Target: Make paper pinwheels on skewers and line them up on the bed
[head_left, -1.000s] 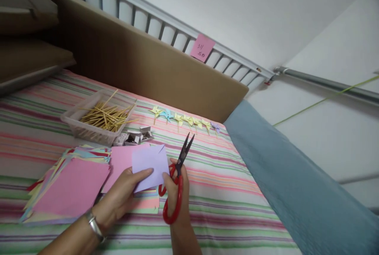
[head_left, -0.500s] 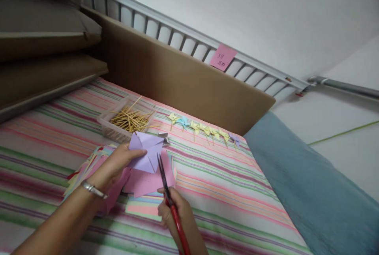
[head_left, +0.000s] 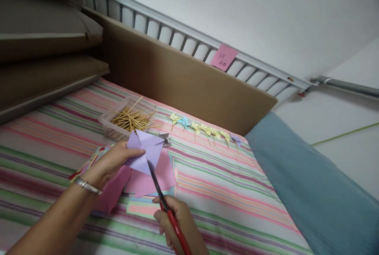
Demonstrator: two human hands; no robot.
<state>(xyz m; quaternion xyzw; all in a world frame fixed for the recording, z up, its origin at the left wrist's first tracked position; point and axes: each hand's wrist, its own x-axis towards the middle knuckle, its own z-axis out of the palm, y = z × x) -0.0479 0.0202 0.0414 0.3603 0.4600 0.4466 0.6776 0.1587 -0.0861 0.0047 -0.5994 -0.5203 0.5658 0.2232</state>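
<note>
A square of purple paper, with slits running in from its corners, is pinched at its left side by my left hand, thumb on top. My right hand grips red-handled scissors, whose dark blades point up and away with the tips at the slit in the paper's lower part. Under the purple sheet lies pink paper on top of other coloured sheets. More coloured paper is partly hidden below my left forearm.
Behind the paper stands a clear plastic box of thin wooden sticks. A small metallic item lies beside it. Several paper pinwheels line the back of the striped cloth, before a cardboard panel. Brown cardboard boxes are stacked left.
The scissors have moved left and their tips now meet the purple paper's lower slit. My left hand still holds the paper, nearly in the same place.
</note>
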